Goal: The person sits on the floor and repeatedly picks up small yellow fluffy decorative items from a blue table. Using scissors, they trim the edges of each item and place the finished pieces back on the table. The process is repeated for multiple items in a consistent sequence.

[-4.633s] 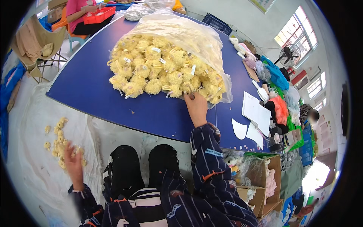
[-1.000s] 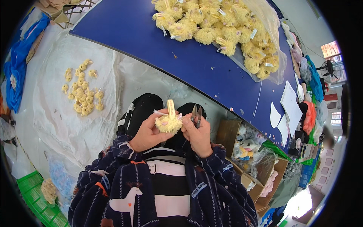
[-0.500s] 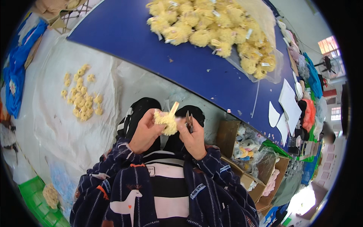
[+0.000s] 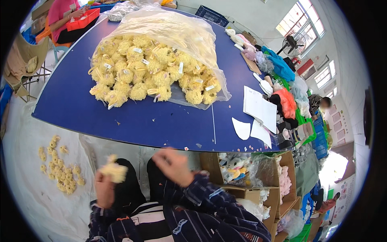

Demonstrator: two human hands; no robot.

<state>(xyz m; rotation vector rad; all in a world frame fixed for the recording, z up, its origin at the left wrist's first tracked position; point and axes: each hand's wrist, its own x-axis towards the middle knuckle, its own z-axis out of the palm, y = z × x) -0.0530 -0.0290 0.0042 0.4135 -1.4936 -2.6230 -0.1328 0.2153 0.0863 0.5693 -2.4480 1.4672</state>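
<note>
My left hand (image 4: 105, 189) is shut on a small fluffy yellow plush toy (image 4: 114, 170), held out to the left above my lap. My right hand (image 4: 174, 165) is raised in front of my chest, just below the table's front edge; it is motion-blurred, so its grip is unclear. A heap of the same yellow plush toys (image 4: 153, 74) with paper tags lies on the blue table (image 4: 121, 121), spilling out of a clear plastic bag (image 4: 173, 28). Several more yellow toys (image 4: 60, 169) lie on a white sheet on the floor to my left.
White paper sheets (image 4: 260, 107) lie at the table's right edge. Cardboard boxes (image 4: 250, 177) with plush toys stand at my right. Another person in pink (image 4: 64, 16) sits at the far left by a red tray. A folding chair (image 4: 24, 56) stands at the left.
My hands have come apart: the left one carried the yellow toy out to the left and the right one drew away to the right. My view has lifted toward the table.
</note>
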